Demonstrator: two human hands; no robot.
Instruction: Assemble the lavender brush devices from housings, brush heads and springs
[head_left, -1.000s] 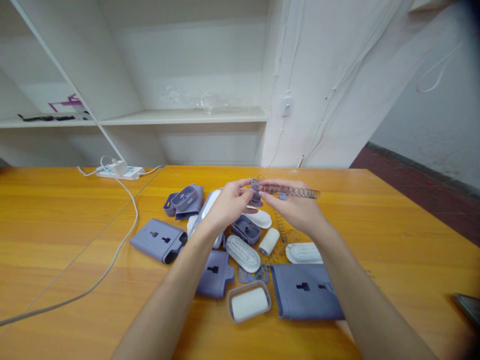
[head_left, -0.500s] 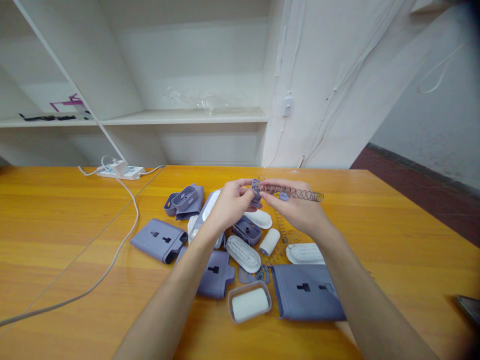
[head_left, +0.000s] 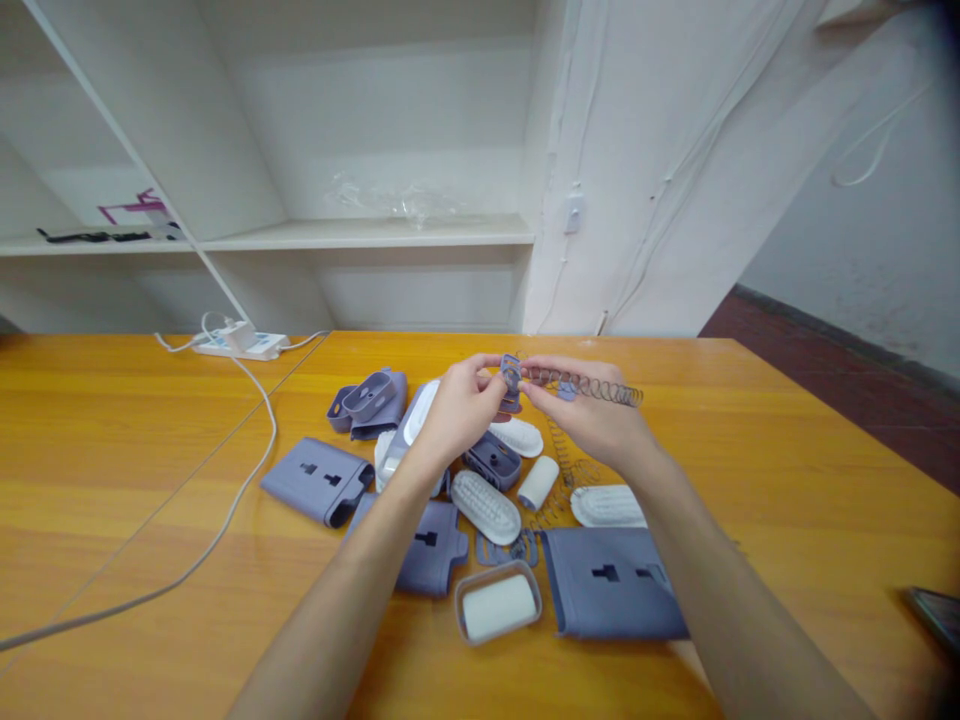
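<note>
My left hand [head_left: 466, 400] pinches a small blue-grey plastic piece [head_left: 511, 372] with cut-out slots, held above the table. Beside it, my right hand [head_left: 589, 410] is closed on a long metal coil spring [head_left: 600, 388], its near end at the plastic piece and its free end pointing right. Whether spring and piece are hooked together I cannot tell. Under my hands lie a white bristled oval pad [head_left: 486, 507], a white roller [head_left: 538, 483], a blue-grey oval base [head_left: 493, 460], another slotted plate [head_left: 495, 550] and more loose springs [head_left: 566, 470].
Blue-grey housings [head_left: 319, 480] lie at the left, with a larger one [head_left: 615, 583] at the front right. A clear tray [head_left: 498, 603] holds a white block. A power strip [head_left: 241, 342] and its cable [head_left: 262, 480] occupy the left side. A dark device [head_left: 936, 618] rests at the right edge.
The slotted piece has turned slightly between my fingers, its face now more toward me. Both hands stay in nearly the same place.
</note>
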